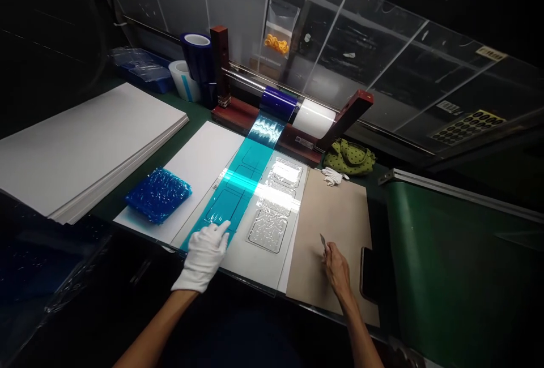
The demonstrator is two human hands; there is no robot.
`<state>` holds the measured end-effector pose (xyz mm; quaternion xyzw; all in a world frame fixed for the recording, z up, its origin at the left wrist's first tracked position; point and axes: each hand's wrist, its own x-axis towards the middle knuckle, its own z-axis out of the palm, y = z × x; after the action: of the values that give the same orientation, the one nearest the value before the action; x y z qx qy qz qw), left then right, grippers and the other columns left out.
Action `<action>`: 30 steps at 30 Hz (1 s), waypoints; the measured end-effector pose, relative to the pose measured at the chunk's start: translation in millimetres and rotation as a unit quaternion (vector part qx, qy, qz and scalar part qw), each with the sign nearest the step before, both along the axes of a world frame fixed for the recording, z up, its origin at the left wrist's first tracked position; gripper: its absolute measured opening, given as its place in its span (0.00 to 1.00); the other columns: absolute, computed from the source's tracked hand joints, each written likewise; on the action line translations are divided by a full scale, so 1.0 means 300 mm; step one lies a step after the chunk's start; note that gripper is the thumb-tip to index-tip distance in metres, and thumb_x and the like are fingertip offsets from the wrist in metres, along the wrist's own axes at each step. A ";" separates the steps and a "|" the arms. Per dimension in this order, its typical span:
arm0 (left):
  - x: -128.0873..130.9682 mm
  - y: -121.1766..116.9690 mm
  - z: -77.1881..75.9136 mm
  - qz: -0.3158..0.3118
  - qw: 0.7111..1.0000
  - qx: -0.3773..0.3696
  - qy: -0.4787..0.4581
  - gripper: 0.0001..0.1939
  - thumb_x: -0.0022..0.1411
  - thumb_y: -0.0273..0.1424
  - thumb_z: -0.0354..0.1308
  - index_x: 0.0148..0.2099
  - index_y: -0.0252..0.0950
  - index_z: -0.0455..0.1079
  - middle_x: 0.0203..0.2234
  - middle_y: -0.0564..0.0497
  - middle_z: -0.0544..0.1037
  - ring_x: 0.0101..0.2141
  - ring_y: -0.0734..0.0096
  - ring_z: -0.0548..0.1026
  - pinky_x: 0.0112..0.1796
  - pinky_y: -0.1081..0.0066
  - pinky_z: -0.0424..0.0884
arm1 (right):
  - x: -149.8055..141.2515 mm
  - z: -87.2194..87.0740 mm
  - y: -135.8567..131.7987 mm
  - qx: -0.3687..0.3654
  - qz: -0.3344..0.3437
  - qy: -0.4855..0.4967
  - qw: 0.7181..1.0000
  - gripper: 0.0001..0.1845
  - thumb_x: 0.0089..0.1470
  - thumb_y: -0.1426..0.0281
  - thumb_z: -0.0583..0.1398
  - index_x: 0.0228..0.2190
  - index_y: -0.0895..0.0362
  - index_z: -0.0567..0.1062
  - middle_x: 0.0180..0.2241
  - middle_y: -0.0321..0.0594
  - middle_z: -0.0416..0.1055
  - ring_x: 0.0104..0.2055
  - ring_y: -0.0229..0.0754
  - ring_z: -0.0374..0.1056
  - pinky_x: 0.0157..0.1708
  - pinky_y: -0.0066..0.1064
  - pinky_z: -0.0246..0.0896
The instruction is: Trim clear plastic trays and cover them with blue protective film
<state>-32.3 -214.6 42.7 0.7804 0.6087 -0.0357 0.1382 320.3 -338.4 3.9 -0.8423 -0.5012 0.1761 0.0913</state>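
Observation:
My left hand [206,253], in a white glove, lies with its fingers stretched out on the near end of a blue film strip [225,201]. The strip runs down from a dark blue roll [278,103] over a pale board [242,248]. Rectangular outlines with rounded corners show through the film. Three clear rectangular pieces [267,230] lie in a column to the right of the strip, their surfaces wrinkled and shiny. My bare right hand [337,269] is closed around a small knife blade [323,239], its tip pointing up and forward, above a brown sheet [312,215].
Left stand a blue stack of film pieces [159,195] and thick white sheets [93,153]. A wooden roll holder [240,113] also carries a white roll [314,118]. A phone [369,274], a crumpled white glove [334,176] and a green dotted cloth [349,157] lie right.

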 end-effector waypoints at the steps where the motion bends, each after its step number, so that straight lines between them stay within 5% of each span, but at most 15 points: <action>1: 0.052 0.010 -0.003 -0.015 1.000 -0.011 0.002 0.21 0.65 0.34 0.41 0.59 0.43 0.62 0.36 0.44 0.74 0.36 0.61 0.72 0.36 0.66 0.63 | -0.032 0.017 0.044 0.025 0.019 0.030 0.999 0.23 0.64 0.61 0.39 0.41 0.57 0.69 0.28 0.39 0.72 0.29 0.41 0.69 0.29 0.29 0.60; 4: 0.186 0.049 -0.027 -0.044 0.998 -0.044 0.013 0.24 0.62 0.26 0.44 0.60 0.42 0.61 0.30 0.44 0.75 0.32 0.60 0.73 0.32 0.66 0.63 | -0.151 0.066 0.193 0.096 0.111 0.082 0.986 0.21 0.63 0.63 0.44 0.43 0.58 0.71 0.38 0.44 0.72 0.37 0.42 0.69 0.35 0.29 0.60; 7: 0.261 0.089 -0.062 -0.050 0.996 -0.073 0.025 0.29 0.60 0.25 0.46 0.63 0.45 0.56 0.29 0.43 0.75 0.30 0.57 0.75 0.29 0.66 0.63 | -0.260 0.094 0.334 0.072 0.187 0.054 0.978 0.18 0.63 0.68 0.46 0.42 0.57 0.73 0.36 0.43 0.71 0.34 0.40 0.68 0.31 0.27 0.57; 15: 0.280 0.126 -0.105 -0.046 0.989 -0.132 0.048 0.32 0.59 0.22 0.49 0.65 0.43 0.52 0.30 0.39 0.77 0.30 0.54 0.76 0.29 0.64 0.66 | -0.378 0.047 0.549 -0.020 0.298 -0.091 0.950 0.14 0.62 0.74 0.49 0.36 0.54 0.74 0.35 0.40 0.71 0.34 0.39 0.64 0.24 0.28 0.40; 23: 0.278 0.121 -0.107 -0.048 0.988 -0.138 0.042 0.33 0.58 0.21 0.48 0.66 0.40 0.48 0.29 0.39 0.77 0.30 0.55 0.77 0.29 0.65 0.67 | -0.381 0.038 0.597 -0.033 0.335 -0.089 0.937 0.15 0.62 0.76 0.48 0.35 0.54 0.74 0.34 0.40 0.70 0.33 0.38 0.62 0.24 0.29 0.39; 30: 0.266 0.114 -0.136 -0.046 0.991 -0.118 0.040 0.34 0.57 0.20 0.47 0.65 0.43 0.50 0.27 0.41 0.77 0.28 0.57 0.76 0.28 0.66 0.66 | -0.264 0.066 0.500 -0.054 0.293 -0.093 0.950 0.15 0.62 0.73 0.49 0.30 0.54 0.74 0.32 0.39 0.71 0.31 0.37 0.62 0.24 0.30 0.36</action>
<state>47.4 -180.5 1.8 0.7838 0.5687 -0.1450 0.2029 241.2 -188.4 23.6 -0.6747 -0.7219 0.1430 -0.0569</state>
